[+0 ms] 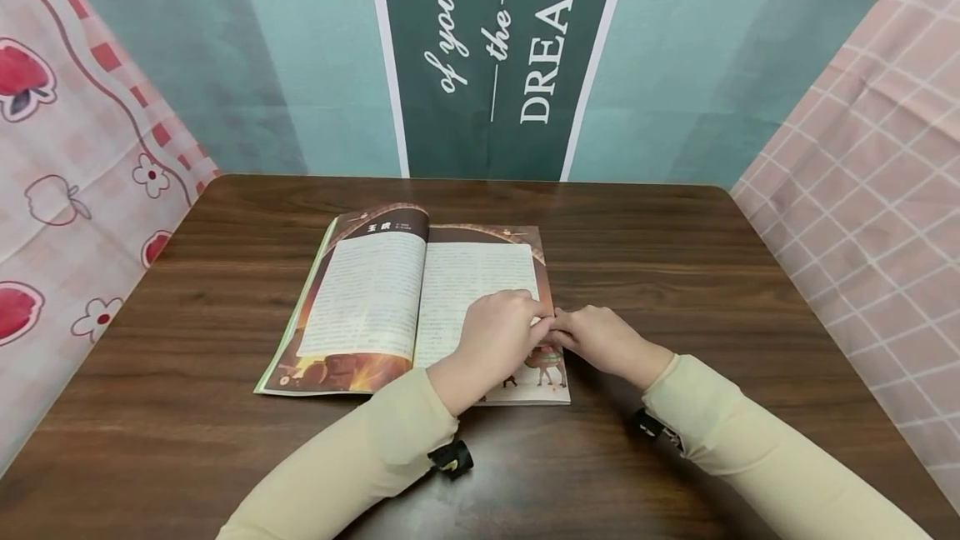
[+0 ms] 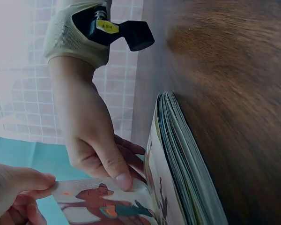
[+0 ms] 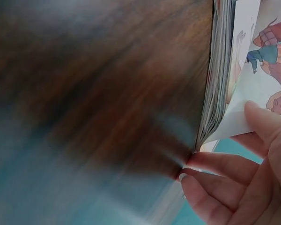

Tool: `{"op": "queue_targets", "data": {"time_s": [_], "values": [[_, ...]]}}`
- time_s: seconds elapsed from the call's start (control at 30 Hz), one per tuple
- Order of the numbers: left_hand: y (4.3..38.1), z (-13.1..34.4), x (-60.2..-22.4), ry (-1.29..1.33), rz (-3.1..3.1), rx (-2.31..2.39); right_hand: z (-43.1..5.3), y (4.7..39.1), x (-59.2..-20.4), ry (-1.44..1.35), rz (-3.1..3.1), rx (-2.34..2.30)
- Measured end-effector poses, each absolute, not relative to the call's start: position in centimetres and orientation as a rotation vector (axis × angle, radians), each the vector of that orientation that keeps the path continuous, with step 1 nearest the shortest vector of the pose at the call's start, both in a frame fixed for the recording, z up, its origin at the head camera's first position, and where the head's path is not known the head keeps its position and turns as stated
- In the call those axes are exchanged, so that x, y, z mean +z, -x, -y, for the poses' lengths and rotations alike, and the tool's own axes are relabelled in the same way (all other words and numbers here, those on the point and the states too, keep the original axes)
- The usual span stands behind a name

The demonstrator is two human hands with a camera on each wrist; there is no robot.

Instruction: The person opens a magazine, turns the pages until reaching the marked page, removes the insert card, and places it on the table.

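Let the open, brown-bordered paper magazine (image 1: 405, 302) rest mid-table on the dark brown, wood-grained table (image 1: 180, 357). Pinching the glossy, illustrated paper page (image 2: 103, 204) by its edge with the left hand (image 1: 495, 332), and alongside with the right hand (image 1: 609, 342), best to isolate one sheet and lift evenly, avoiding creases.

Before me spreads a dark brown, wood-grained tabletop (image 1: 637, 252) with rounded far corners, a soft sheen of light lying on its near part. Behind it I face a hanging teal cloth (image 1: 300, 40) with a white-edged dark green panel (image 1: 487, 152) lettered in white. A pink-and-white cloth with red fruit and flowers (image 1: 90, 232) hangs on my left, a pale pink cloth with a white grid (image 1: 877, 132) on my right.
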State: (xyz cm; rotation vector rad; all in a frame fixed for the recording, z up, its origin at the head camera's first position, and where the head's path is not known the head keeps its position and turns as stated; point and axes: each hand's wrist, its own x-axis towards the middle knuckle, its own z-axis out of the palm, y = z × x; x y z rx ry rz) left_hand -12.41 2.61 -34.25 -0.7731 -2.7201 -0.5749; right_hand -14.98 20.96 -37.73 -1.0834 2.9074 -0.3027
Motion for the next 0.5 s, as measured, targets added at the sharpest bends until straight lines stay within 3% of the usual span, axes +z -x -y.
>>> {"op": "queue_targets", "data": {"time_s": [0.5], "values": [[12.7, 1.7, -34.1, 0.651, 2.653, -0.695, -20.7, 14.4, -37.4, 0.76, -2.794, -0.295]]}}
